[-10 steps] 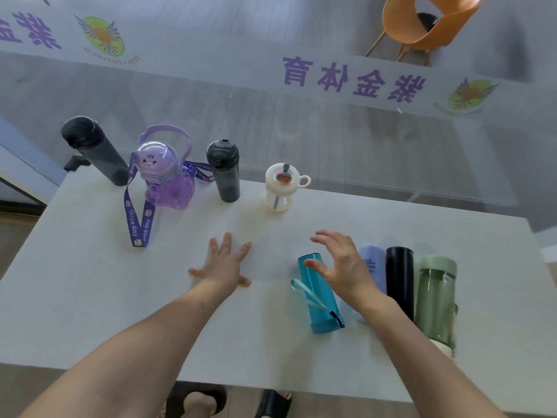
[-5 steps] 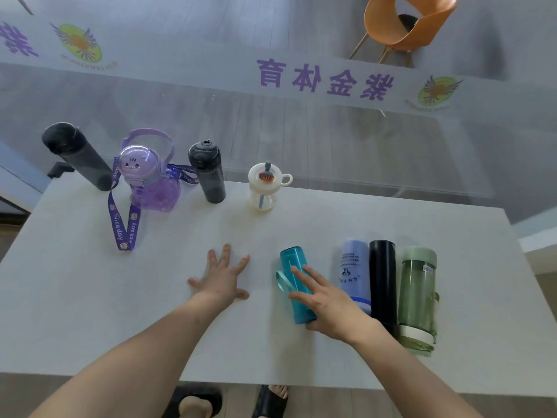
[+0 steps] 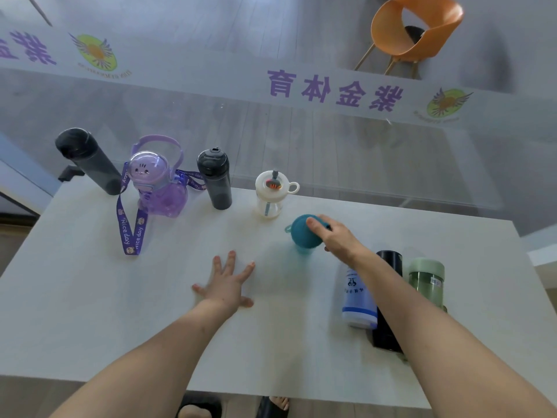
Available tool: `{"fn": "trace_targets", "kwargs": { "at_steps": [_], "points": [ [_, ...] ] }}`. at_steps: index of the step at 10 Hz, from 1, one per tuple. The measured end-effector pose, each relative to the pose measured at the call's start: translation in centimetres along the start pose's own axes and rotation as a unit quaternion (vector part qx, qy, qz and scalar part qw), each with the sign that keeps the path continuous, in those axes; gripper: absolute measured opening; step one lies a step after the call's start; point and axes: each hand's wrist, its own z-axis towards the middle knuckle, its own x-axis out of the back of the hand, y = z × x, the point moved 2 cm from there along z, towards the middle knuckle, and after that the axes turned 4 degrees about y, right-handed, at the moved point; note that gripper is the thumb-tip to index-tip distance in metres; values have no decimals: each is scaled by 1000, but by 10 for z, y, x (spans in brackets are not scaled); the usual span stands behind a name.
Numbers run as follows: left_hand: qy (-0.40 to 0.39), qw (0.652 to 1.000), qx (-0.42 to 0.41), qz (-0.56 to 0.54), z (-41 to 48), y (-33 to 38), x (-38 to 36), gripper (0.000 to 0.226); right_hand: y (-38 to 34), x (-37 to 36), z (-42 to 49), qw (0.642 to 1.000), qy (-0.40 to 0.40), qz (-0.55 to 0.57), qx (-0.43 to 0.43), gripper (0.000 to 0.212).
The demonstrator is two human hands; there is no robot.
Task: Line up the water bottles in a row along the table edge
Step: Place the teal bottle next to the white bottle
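Far left at the back of the pale, matte bench (image 3: 75,297) stands a tall smoky-grey bottle (image 3: 87,159), a smooth translucent cylinder with a black cap. Next along, a purple bottle (image 3: 159,182), squat and rounded, clear plastic with a domed lid bearing a cartoon face, a loop handle on top and a woven purple lanyard (image 3: 131,230) trailing across the bench. Then a shorter dark grey bottle (image 3: 215,179), cylindrical with a flip cap, and a small white bottle (image 3: 271,193), waisted in shape, with a ring handle on its lid. That makes four upright along the far edge.

Centre front, the left hand (image 3: 226,286) lies flat on the bench, fingers spread, holding nothing. To its right, the right hand (image 3: 334,239) grips the teal bottle (image 3: 303,232), fingers wrapped round its side; we look down on its round teal cap, just right of the white bottle and nearer us. Whether its base touches the bench, I can't tell.

Under the right forearm, three more bottles lie side by side on the bench: a light blue bottle (image 3: 358,300) with a printed label, a glossy black flask (image 3: 388,297) and a translucent green bottle (image 3: 428,280) with a pale green cap. Eight bottles in all.
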Motion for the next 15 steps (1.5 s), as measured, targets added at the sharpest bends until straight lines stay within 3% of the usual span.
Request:
{"fn": "trace_targets", "kwargs": {
  "at_steps": [2,3,4,5,6,8,9,10,11,13,15],
  "points": [
    [-2,1000,4,6,3,-1,-1,99,-4,12,13,993,11,71,-90,38],
    [-4,1000,4,10,3,0,-2,99,1,18,16,992,77,61,-75,41],
    [-3,1000,1,9,3,0,-1,99,3,18,10,985,172,16,-2,46],
    [-2,1000,-1,5,3,0,-1,99,-3,15,-4,958,239,-129,89,63],
    [-2,1000,-3,4,2,0,-1,99,-7,9,-9,908,246,-301,156,74],
    [1,1000,-4,2,1,0,0,99,-12,22,-3,898,163,-337,232,67],
    [0,1000,-3,3,1,1,0,98,-11,25,-5,915,92,-318,229,70],
    [0,1000,-5,0,0,2,1,98,-5,21,-8,920,77,-291,251,69],
    [-1,1000,-2,19,1,4,3,98,1,17,-17,946,89,-204,236,84],
    [53,998,-17,39,19,25,12,85,28,-7,-25,965,245,14,96,106],
    [11,1000,-12,14,43,63,19,121,57,-41,-13,972,222,77,10,102]
  ]
}}
